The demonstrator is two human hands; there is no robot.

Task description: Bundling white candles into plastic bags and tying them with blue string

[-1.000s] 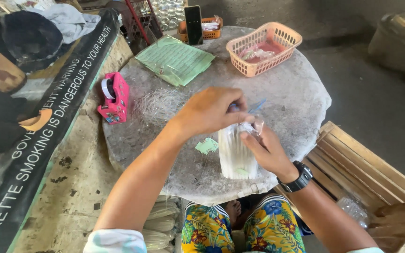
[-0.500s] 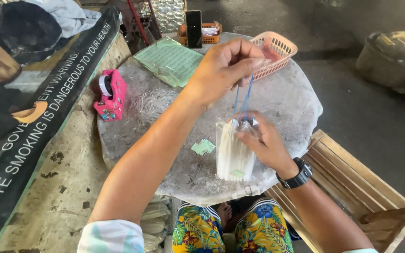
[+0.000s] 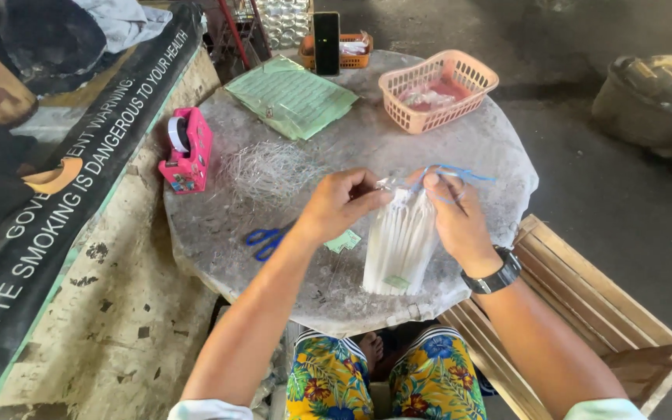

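On round table [image 3: 476, 155]: left hand [image 3: 340, 206], right hand [image 3: 456, 222] both pinching bag [image 3: 400, 245] top; scissors [image 3: 267, 239], basket [image 3: 439, 89] well apart.

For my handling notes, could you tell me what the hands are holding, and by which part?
Both the left hand and right hand pinch the gathered top of a clear plastic bag of white sticks; the right hand's fingers also hold a thin blue band.

Table [image 3: 460, 148]: bare strip between hands and far edge, 12 o'clock. Obstacles: basket [image 3: 438, 89] at 1 o'clock; green sheets [image 3: 291, 96] at 11; wire heap [image 3: 270, 167] and tape dispenser [image 3: 187, 150] at 10; scissors [image 3: 267, 239] at 9. Crate [image 3: 585, 299] flanks table at 4 o'clock.
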